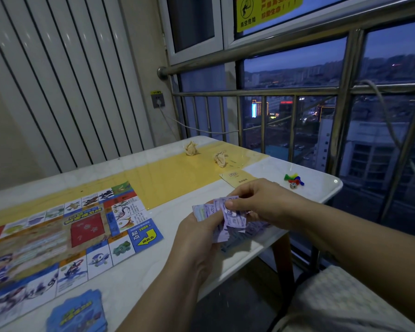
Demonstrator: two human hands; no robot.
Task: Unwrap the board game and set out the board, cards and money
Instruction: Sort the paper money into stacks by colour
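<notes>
The left hand (197, 238) grips a fanned stack of purple paper play-money bills (225, 216) from below. The right hand (261, 202) pinches the top bill. The stack is above the right front edge of the white marble bench (139, 279). The unfolded colourful game board (58, 236) lies well left and the blue card stack (79, 312) near-left. A yellow leaflet (237, 177), coloured pawns (294, 179) and a white die (292, 185) lie just beyond the right hand.

A paper ball (191, 149) and another ball (221, 158) sit on the yellow mat (168, 178), far past the fingers (247, 191), before a railing (249, 93).
</notes>
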